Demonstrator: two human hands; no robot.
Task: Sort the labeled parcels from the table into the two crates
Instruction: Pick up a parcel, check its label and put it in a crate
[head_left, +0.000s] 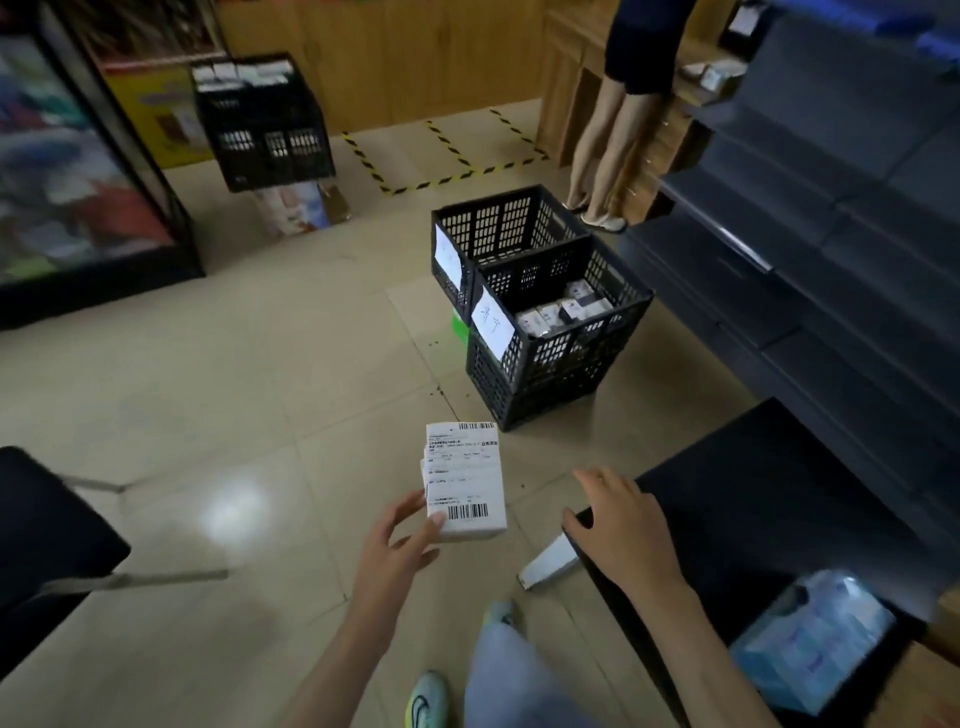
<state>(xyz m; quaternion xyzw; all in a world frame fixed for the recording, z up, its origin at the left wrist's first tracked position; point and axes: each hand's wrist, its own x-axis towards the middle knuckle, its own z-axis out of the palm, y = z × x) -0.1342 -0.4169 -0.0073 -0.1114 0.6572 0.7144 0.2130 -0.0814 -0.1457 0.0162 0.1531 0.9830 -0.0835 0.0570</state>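
At the upper left of the frame a third crate (265, 124) stands raised and apart, stocked with boxes. We judge it no part of the sort.

Lower centre, the left hand (400, 540) has its grip clamped on the lower left corner of a white parcel (465, 480), thumb on the face and fingers behind. The parcel is held in the air above the floor with its printed label and barcodes turned up to the camera. We judge that it is held this way so the address can be read before a crate is chosen.

Right of centre, the far crate (498, 228) and the near crate (561, 332) stand touching on the floor. Each carries a paper sign (491, 322) on the side that faces us, presumably naming its destination. White parcels (566, 309) already lie in the near crate.

Lower right, the right hand (618, 525) has its grip apart, fingers spread and holding nothing, over the corner of the black tabletop (769, 493). We cannot tell whether it bears on it. A blue packet (810, 639) lies on the tabletop nearer us.
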